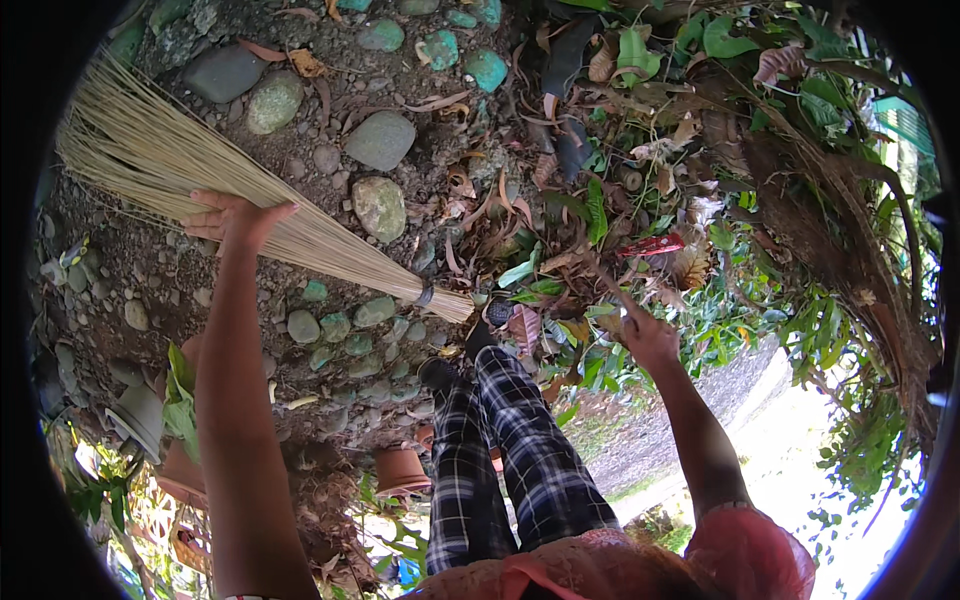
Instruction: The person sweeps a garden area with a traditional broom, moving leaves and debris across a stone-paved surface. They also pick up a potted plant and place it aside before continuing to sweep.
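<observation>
A broom of thin pale sticks (330,240) lies slantwise at the left, its loose ends fanning to the upper left. A dark band ties it near its narrow end, by my feet. My left hand (236,217) rests on the wide part of the bundle with thumb and fingers spread apart. Over the leaf litter at the right, my right hand (652,342) is closed round a thin brown stick (613,285) that points up and left. The stick's far end blends into the leaves, so its tip is hard to make out.
Stones (381,140) are set in the soil, some greenish. Dry and green leaves and a red wrapper (652,245) lie near a thick trunk (810,215). Clay pots (402,470) stand beside my checked trousers (535,440). A pale pot (138,415) is at the left.
</observation>
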### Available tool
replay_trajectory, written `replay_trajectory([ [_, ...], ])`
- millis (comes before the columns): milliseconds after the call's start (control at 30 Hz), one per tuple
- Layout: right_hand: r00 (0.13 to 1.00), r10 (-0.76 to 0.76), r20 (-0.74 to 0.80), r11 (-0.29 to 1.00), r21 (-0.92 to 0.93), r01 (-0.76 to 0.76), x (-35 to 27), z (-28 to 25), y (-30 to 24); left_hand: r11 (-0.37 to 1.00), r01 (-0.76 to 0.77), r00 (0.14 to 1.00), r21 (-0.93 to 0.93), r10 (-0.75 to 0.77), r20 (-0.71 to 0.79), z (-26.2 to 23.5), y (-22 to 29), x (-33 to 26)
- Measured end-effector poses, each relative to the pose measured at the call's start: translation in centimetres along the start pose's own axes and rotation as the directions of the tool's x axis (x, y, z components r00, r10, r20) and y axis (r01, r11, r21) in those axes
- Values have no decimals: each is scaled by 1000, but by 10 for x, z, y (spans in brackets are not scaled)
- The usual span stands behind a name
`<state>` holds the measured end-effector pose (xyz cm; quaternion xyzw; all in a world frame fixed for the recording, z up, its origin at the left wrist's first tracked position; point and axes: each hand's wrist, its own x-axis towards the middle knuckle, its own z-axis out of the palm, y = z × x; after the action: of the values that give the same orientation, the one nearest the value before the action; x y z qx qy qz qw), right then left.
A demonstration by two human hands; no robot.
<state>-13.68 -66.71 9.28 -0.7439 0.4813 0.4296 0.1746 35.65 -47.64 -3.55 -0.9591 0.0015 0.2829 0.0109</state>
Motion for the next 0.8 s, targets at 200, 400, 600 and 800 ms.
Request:
replay_trajectory([
  [200, 784, -294, -548, 937, -2, 349, 105, -28, -62, 999, 29, 998, 27, -31, 61, 1, 1, 3],
  [400, 993, -94, -69, 984, -160, 82, 86, 55, -9, 1000, 7, 999, 29, -8, 38, 7, -6, 19],
  [600, 999, 37, 16, 989, -143, -34, -5, 55, 75, 999, 9, 1000, 51, -10, 20, 13, -10, 20],
  [800, 771, -381, -511, 891, 20, 454, 30, 78, -41, 998, -21, 999, 57, 23, -39, 8, -13, 14],
])
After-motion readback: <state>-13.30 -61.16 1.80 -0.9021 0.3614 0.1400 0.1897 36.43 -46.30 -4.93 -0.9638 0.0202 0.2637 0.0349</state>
